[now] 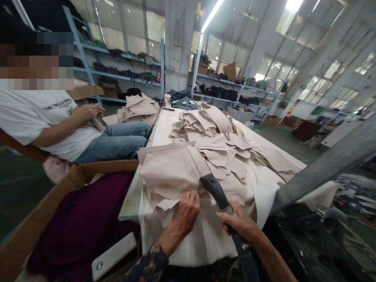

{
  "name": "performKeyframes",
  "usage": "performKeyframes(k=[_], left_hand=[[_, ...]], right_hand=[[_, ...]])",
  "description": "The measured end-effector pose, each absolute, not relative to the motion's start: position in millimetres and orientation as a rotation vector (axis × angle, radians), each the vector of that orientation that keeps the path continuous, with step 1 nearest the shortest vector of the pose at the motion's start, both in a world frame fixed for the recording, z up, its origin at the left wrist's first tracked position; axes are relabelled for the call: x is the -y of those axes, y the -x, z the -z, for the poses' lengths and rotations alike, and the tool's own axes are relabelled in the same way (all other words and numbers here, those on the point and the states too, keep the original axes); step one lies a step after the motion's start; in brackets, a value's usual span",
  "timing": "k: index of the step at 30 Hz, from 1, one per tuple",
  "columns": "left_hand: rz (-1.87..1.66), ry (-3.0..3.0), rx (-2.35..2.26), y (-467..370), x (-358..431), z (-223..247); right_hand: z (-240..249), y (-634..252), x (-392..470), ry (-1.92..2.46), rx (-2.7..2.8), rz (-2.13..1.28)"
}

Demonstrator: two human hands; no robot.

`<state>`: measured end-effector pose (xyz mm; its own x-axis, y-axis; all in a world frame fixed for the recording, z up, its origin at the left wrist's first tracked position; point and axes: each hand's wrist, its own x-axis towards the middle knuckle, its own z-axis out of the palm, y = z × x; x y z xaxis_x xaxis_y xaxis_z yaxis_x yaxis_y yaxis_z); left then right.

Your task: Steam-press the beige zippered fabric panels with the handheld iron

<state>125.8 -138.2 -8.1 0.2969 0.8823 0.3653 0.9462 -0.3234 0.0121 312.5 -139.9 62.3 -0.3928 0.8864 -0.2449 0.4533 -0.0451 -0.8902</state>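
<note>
A beige fabric piece [170,168], with a seamed band along its right part, lies spread on the near end of the table. My left hand [187,209] is closed on its near edge, the fingers bunched together. My right hand [241,222] wraps round the handle of a black wand-like hand tool [214,188]. The tool's head rests against the fabric's right edge, beside the seamed band, and its lower end runs on toward my body like a hose. Behind the fabric piece is a heap of similar beige pieces [216,150] with ragged edges.
At the left a seated person [58,121] holds a piece in their hands. A cardboard box [96,166] with dark purple cloth [85,223] stands near my left, a white phone-shaped object [114,256] above it. A grey metal pole [320,168] slants across the right.
</note>
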Motion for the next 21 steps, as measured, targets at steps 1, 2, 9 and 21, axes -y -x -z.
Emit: performKeyframes(k=[1, 2, 9, 21], left_hand=[[0.447, 2.402, 1.703, -123.2, 137.4, 0.9], [0.445, 2.454, 1.709, -119.3, 135.3, -8.1], [0.706, 2.032, 1.804, -63.1, 70.3, -93.4], [0.988, 2.311, 2.127, -11.4, 17.5, -87.3]], right_hand=[[-58.6, -311.4, 139.5, 1.420, 1.822, -1.428], [-55.3, -311.1, 138.7, 1.421, 1.817, -1.429], [-44.4, -317.6, 134.5, 1.323, 1.829, -1.453], [-36.4, -331.7, 140.3, 1.398, 1.703, -1.517]])
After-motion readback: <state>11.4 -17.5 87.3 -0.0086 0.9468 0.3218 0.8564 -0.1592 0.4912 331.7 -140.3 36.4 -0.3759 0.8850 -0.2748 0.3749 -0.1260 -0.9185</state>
